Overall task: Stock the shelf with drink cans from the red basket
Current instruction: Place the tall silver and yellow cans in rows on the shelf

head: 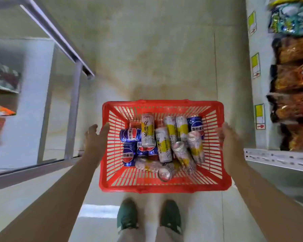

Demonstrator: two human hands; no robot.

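Note:
A red plastic basket [164, 186] sits low in front of my feet, seen from straight above. Inside lie several drink cans in a loose heap: blue cola cans [129, 135] on the left and one at the back right [196, 125], and white-and-yellow cans [163, 145] across the middle and right. My left hand [94, 138] is at the basket's left rim, fingers spread, thumb against the edge. My right hand [230, 138] lies along the right rim, slightly blurred, with no can in it. Whether the basket rests on the floor is unclear.
A shelf unit on the right carries snack bags [294, 79] with yellow price tags [259, 116], and a white shelf edge [278, 158] juts out near my right arm. A grey metal shelf frame [73, 109] stands on the left. My green shoes [127, 215] are behind the basket.

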